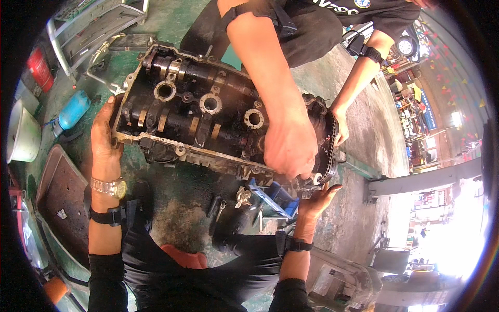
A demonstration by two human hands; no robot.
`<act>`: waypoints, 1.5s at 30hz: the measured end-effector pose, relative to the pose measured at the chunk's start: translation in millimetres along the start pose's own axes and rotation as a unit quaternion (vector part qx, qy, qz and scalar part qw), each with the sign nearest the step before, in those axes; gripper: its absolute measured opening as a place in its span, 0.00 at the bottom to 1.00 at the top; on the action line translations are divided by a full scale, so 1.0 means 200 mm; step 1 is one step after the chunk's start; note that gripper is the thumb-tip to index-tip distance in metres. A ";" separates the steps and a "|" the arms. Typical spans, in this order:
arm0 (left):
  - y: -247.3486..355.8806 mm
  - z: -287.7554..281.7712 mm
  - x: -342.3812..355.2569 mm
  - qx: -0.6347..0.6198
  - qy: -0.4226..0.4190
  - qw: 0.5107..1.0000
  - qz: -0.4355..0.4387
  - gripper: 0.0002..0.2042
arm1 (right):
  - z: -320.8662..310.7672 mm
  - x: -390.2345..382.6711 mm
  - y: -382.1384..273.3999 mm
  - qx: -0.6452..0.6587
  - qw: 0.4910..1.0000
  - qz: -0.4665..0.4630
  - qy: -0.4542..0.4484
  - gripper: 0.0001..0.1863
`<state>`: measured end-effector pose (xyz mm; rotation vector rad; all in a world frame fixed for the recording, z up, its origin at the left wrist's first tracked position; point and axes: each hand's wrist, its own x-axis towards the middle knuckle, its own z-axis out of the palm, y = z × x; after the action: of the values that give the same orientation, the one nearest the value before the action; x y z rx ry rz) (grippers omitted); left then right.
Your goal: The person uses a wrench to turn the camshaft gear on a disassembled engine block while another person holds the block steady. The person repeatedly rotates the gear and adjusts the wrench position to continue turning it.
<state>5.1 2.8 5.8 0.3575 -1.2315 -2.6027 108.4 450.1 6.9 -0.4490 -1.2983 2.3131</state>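
A greasy engine cylinder head (200, 130) with dark camshafts and round spark plug openings spans the space in front of me, slightly tilted down to the right. My left hand (105, 127) is closed around its left end, and a gold watch sits on that wrist. Beneath the right end, my right hand (315, 203) bears against the underside, its fingers partly hidden. A chain (329, 156) loops around that end. Across from me, a co-worker's closed hand (291, 148) works over the right part, hiding what it touches. The co-worker's other hand (340, 127) rests by the chain.
Below the cylinder head stand a blue plastic bin (278, 197) and a metal part (243, 197); a wrench (221, 209) lies nearby. At left are a rusty tray (62, 208), a blue bottle (74, 110), a white bucket (26, 132) and a metal step frame (88, 44).
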 end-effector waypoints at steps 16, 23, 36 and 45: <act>-0.02 -0.04 0.04 0.004 -0.020 1.000 0.009 0.16 | 0.02 -0.01 0.00 0.008 1.000 0.002 -0.013 0.44; -0.03 -0.06 0.05 -0.006 -0.035 0.999 -0.003 0.18 | 0.03 -0.01 -0.01 -0.002 1.000 -0.005 0.005 0.45; -0.02 -0.04 0.04 0.004 -0.030 1.000 0.001 0.19 | 0.03 -0.01 -0.01 -0.005 1.000 -0.004 0.001 0.45; -0.01 -0.02 0.03 0.000 -0.030 1.000 0.005 0.18 | -0.02 -0.02 0.01 -0.073 0.996 -0.032 0.050 0.45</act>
<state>0.5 -0.9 0.0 0.2743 -1.2498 -2.6225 113.4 451.0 3.4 -0.5551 -1.4178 2.1250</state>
